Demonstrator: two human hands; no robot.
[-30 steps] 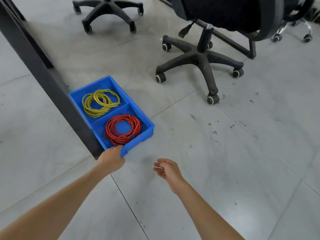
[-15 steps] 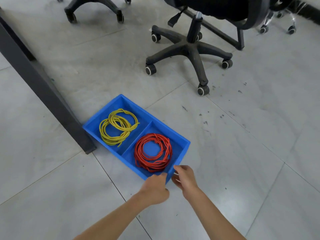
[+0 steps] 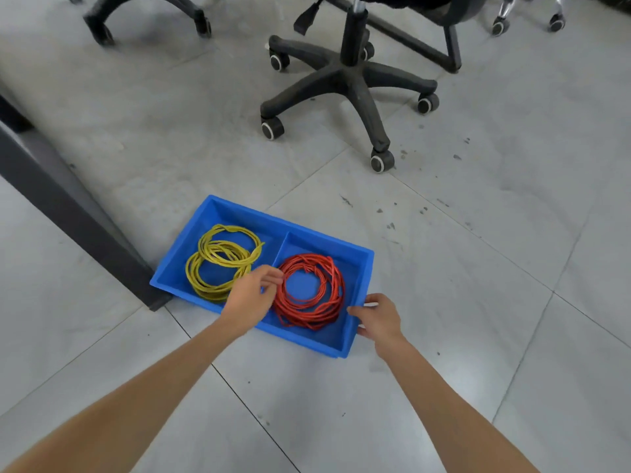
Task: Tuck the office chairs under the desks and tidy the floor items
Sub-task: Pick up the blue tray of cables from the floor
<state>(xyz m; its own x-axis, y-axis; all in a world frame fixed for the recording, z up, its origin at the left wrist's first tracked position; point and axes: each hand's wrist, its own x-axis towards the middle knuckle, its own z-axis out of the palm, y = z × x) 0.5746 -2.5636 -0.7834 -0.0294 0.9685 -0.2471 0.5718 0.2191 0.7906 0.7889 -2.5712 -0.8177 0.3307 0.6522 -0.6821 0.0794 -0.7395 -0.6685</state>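
Observation:
A blue two-compartment tray (image 3: 290, 225) lies on the grey tiled floor. Its left compartment holds a yellow wire coil (image 3: 222, 255), its right one a red wire coil (image 3: 335, 288). My left hand (image 3: 251, 297) reaches over the near wall, its fingers curled at the divider against the red coil's left edge. My right hand (image 3: 377, 319) grips the tray's right end wall, thumb inside and fingers outside. A black office chair (image 3: 351, 73) stands just beyond the tray; only its five-star base and column show.
A dark desk leg bar (image 3: 68, 206) runs diagonally along the floor, ending at the tray's left corner. A second black chair base (image 3: 150, 5) stands at the top left. Chrome-legged casters (image 3: 498, 25) show at the top right. Bare tiles stretch to the right.
The tray has swung away from the desk leg and turned. My left hand moved from the near edge to the divider. My right hand came in and took hold of the right end.

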